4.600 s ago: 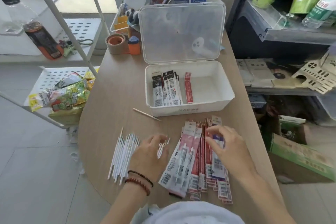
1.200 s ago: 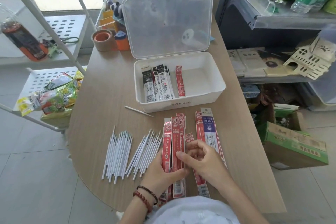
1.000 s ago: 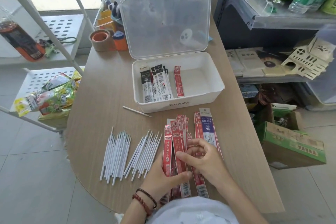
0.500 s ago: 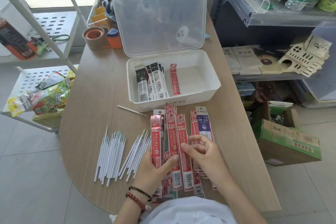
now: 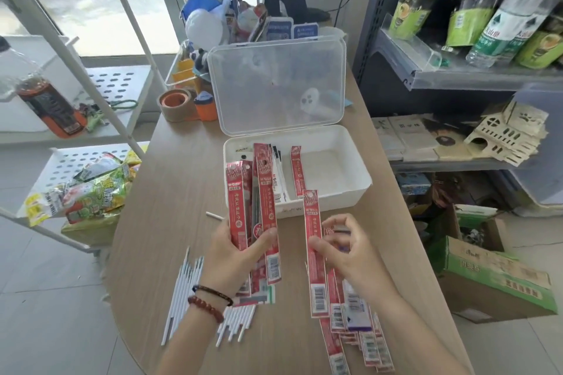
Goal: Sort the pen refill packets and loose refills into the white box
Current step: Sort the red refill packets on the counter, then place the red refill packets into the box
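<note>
My left hand (image 5: 234,256) grips a fanned bunch of red refill packets (image 5: 254,201), lifted upright above the table in front of the white box (image 5: 350,161). My right hand (image 5: 344,246) pinches one red packet (image 5: 313,256), also raised. The box stands open with its clear lid (image 5: 277,88) tilted back; black-and-white packets (image 5: 278,179) and a red packet (image 5: 297,170) lie inside at its left. More red packets (image 5: 353,335) lie on the table under my right forearm. Loose white refills (image 5: 182,286) lie in rows at the lower left, partly hidden by my left wrist.
A single white refill (image 5: 214,216) lies near the box's front left corner. Tape roll (image 5: 175,103) and an orange container (image 5: 205,105) stand behind the box. A white rack with snack bags (image 5: 88,189) is left; shelves and a green carton (image 5: 493,280) are right.
Both hands have lifted off the table: the left raised its bunch of red packets toward the box, and the right picked one red packet out of the pile.
</note>
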`<state>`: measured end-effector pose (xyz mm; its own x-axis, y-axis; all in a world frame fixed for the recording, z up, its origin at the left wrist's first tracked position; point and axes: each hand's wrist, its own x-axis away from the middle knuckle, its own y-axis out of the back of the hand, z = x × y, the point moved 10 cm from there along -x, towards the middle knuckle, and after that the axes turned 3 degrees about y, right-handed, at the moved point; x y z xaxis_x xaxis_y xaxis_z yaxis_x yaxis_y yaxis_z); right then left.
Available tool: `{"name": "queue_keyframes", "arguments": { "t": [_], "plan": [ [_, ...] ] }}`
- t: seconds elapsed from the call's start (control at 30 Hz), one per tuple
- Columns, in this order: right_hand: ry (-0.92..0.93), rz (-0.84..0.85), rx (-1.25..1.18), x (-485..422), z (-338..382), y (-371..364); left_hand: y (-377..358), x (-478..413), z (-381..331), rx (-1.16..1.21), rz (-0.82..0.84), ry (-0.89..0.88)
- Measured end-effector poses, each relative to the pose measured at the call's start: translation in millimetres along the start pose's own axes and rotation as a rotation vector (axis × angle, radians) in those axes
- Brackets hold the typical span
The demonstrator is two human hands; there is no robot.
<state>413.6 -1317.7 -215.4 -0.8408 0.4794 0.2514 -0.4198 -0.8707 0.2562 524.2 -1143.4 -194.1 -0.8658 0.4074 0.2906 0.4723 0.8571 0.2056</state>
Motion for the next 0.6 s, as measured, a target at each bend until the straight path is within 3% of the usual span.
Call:
{"name": "queue_keyframes", "arguments": {
  "t": [0.33, 0.6],
  "plan": [
    [0.211, -0.042, 0.128, -88, 76, 33, 14, -65, -47, -0.003, -0.067, -0.090],
    [0.153, -0.056, 0.169, -156, 50, 18, -2, -89, -70, 0.046, -0.081, -0.162]
  ]
}}
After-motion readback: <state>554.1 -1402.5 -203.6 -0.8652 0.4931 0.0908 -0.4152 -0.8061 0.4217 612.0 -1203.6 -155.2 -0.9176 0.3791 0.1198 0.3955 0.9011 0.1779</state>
